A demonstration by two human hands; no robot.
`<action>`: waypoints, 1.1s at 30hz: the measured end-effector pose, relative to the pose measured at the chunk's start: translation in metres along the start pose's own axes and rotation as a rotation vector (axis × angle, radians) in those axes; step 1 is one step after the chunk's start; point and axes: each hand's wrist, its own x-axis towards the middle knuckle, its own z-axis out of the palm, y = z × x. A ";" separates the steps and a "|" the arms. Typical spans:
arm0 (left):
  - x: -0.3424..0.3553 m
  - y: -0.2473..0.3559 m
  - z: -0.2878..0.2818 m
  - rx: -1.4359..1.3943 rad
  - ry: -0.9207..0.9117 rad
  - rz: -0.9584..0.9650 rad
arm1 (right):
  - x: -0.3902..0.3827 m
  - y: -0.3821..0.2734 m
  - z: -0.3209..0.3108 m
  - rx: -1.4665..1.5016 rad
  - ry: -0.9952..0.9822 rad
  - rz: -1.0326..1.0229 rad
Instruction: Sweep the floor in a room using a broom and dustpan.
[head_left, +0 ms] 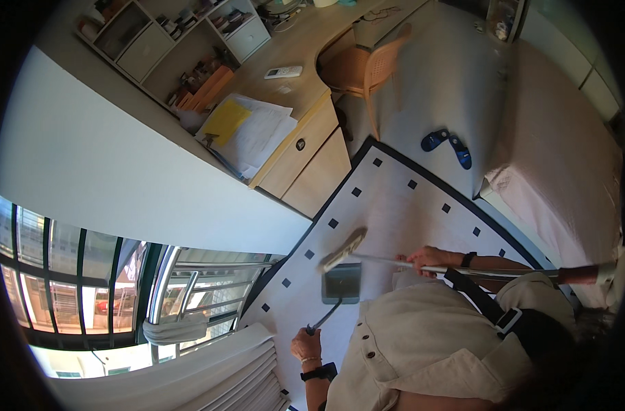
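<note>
My left hand (305,344) is closed round the end of a dark handle that runs to a grey-green dustpan (342,282) on the floor. My right hand (425,259) grips the pale pole of a broom (381,259), which passes back under my right arm. At the pole's far end, the broom's light, slanted head (343,250) is by the far edge of the dustpan. Whether the head touches the pan or floor I cannot tell. Any dirt in the dustpan is too small to make out.
A white floor (388,198) with black squares lies ahead. A wooden desk (305,154) with papers (271,133) and an orange chair (367,68) stand beyond it. Blue slippers (449,145) lie near the pink-covered bed (552,164). A curtain (237,363) and barred window (72,274) are left.
</note>
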 end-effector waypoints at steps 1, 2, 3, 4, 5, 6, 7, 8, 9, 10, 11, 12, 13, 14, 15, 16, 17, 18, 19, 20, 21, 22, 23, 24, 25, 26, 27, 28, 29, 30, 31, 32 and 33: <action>0.000 -0.003 0.001 0.000 -0.001 0.013 | -0.012 0.003 0.011 -0.038 -0.013 -0.003; 0.001 -0.006 0.001 -0.009 -0.004 0.025 | -0.028 0.000 0.020 -0.030 0.002 -0.003; 0.001 -0.010 0.003 -0.018 -0.009 0.031 | -0.044 -0.003 0.028 0.038 -0.029 0.052; 0.002 -0.015 0.003 -0.017 -0.019 0.043 | -0.052 -0.003 0.034 0.110 -0.059 0.109; 0.007 -0.012 0.002 -0.015 -0.014 0.078 | -0.060 0.004 0.035 0.143 -0.033 0.111; 0.009 -0.013 0.001 -0.012 -0.018 0.107 | -0.066 0.010 0.041 0.127 -0.025 0.095; 0.013 -0.012 -0.001 0.005 -0.046 0.139 | -0.073 0.015 0.047 0.115 -0.017 0.081; 0.013 -0.015 -0.002 0.013 -0.013 0.153 | -0.076 0.017 0.054 0.112 -0.011 0.057; 0.013 -0.018 -0.003 0.005 -0.006 0.190 | -0.087 0.015 0.065 0.099 0.011 0.031; 0.012 -0.016 -0.004 -0.003 0.008 0.203 | -0.093 0.023 0.073 0.152 0.062 0.047; 0.014 -0.025 -0.005 -0.021 0.018 0.209 | -0.102 0.016 0.082 0.106 0.102 0.056; 0.017 -0.030 -0.006 -0.063 0.076 0.274 | -0.112 0.013 0.086 0.184 0.122 0.040; 0.019 -0.024 -0.013 -0.063 0.063 0.254 | -0.113 0.020 0.085 0.200 0.160 0.042; 0.024 -0.022 -0.014 -0.042 0.077 0.274 | -0.119 0.027 0.087 0.215 0.219 0.030; 0.028 -0.019 -0.014 -0.025 0.094 0.290 | -0.125 0.034 0.087 0.224 0.277 0.017; 0.030 -0.011 -0.019 -0.018 0.080 0.318 | -0.133 0.040 0.085 0.248 0.297 0.024; 0.030 -0.006 -0.027 0.007 0.097 0.343 | -0.138 0.045 0.085 0.253 0.375 0.027; 0.031 -0.002 -0.032 0.030 0.118 0.367 | -0.142 0.050 0.084 0.255 0.451 0.029; 0.031 0.002 -0.034 0.039 0.116 0.382 | -0.147 0.060 0.081 0.350 0.517 0.023; 0.033 0.006 -0.036 0.036 0.111 0.407 | -0.151 0.070 0.073 0.391 0.542 -0.005; 0.035 0.012 -0.039 0.032 0.108 0.430 | -0.156 0.078 0.064 0.430 0.566 -0.034; 0.039 0.020 -0.043 0.040 0.115 0.438 | -0.161 0.082 0.056 0.411 0.607 -0.035; 0.041 0.029 -0.043 0.073 0.121 0.464 | -0.166 0.091 0.046 0.399 0.654 -0.030; 0.043 0.039 -0.044 0.107 0.128 0.489 | -0.173 0.098 0.034 0.426 0.676 -0.037; 0.043 0.052 -0.046 0.112 0.130 0.490 | -0.180 0.102 0.022 0.452 0.696 -0.044; 0.041 0.068 -0.050 0.110 0.137 0.500 | -0.185 0.106 0.012 0.474 0.715 -0.069; 0.041 0.083 -0.053 0.108 0.144 0.508 | -0.191 0.109 0.001 0.478 0.708 -0.070; 0.045 0.096 -0.050 0.113 0.129 0.494 | -0.197 0.112 -0.013 0.491 0.745 -0.058; 0.046 0.110 -0.052 0.122 0.131 0.490 | -0.202 0.116 -0.025 0.505 0.782 -0.045; 0.048 0.126 -0.053 0.116 0.161 0.484 | -0.206 0.120 -0.037 0.544 0.786 -0.060; 0.050 0.138 -0.054 0.111 0.191 0.479 | -0.209 0.123 -0.048 0.549 0.777 -0.059; 0.056 0.151 -0.057 0.094 0.182 0.494 | -0.213 0.124 -0.061 0.551 0.778 -0.072; 0.058 0.165 -0.060 0.102 0.185 0.484 | -0.216 0.125 -0.075 0.554 0.779 -0.084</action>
